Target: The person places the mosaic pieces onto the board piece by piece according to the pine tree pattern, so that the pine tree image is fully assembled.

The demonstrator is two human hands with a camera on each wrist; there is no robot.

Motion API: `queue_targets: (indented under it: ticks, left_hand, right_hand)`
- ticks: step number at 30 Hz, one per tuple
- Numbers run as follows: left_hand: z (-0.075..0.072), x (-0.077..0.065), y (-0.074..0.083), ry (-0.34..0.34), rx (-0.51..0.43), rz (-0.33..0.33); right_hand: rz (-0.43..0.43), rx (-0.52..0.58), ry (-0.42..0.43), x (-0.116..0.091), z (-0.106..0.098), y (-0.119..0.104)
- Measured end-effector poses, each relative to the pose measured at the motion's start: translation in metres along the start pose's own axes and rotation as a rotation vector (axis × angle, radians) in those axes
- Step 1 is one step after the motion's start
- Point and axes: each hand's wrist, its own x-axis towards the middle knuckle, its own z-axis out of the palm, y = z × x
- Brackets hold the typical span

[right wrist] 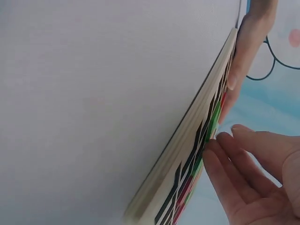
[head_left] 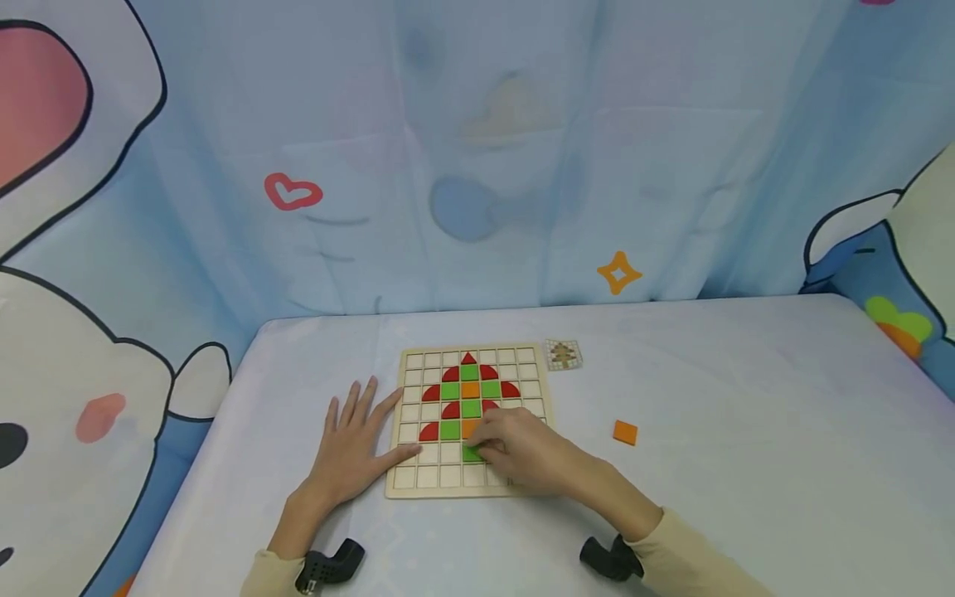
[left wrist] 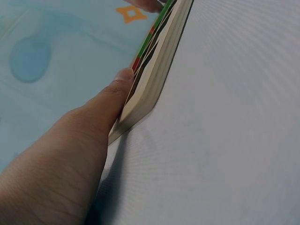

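A square wooden grid board [head_left: 427, 477] lies on the table, with red, green and orange pieces set in a tree shape. My left hand [head_left: 354, 452] is spread flat at its left side, the thumb and index fingertip over the edge. In the left wrist view the thumb [left wrist: 105, 101] rests along the board's rim. My right hand [head_left: 525, 448] reaches over the board's lower right, covering part of it. Its fingertips touch a green square tile [head_left: 472, 454] below the orange one. In the right wrist view the thumb [right wrist: 253, 136] stands apart from the tile.
A loose orange square tile [head_left: 625, 432] lies on the white table [head_left: 746, 431] to the board's right. Near the board's upper right corner is a small pattern card [head_left: 563, 355] showing a tree. A blue printed curtain [head_left: 507, 191] hangs behind the table.
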Motion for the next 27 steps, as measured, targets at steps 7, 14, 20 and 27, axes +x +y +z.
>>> queue_targets:
  ticks: [7, 14, 20, 27]
  left_hand:
    - [-0.001, -0.001, 0.001, -0.01, -0.014, 0.002]
    - [-0.002, 0.0, 0.001, -0.003, -0.001, -0.003]
    - [-0.002, 0.0, 0.0, -0.011, -0.003, -0.008]
    - [-0.001, 0.0, 0.0, -0.005, -0.016, -0.004]
  right_hand:
    - [0.018, 0.01, 0.099, -0.039, -0.03, 0.027]
    - [0.159, -0.131, 0.21, -0.086, -0.073, 0.062]
    - [0.252, -0.127, 0.219, -0.109, -0.087, 0.082]
    - [0.261, -0.041, 0.161, -0.113, -0.081, 0.097]
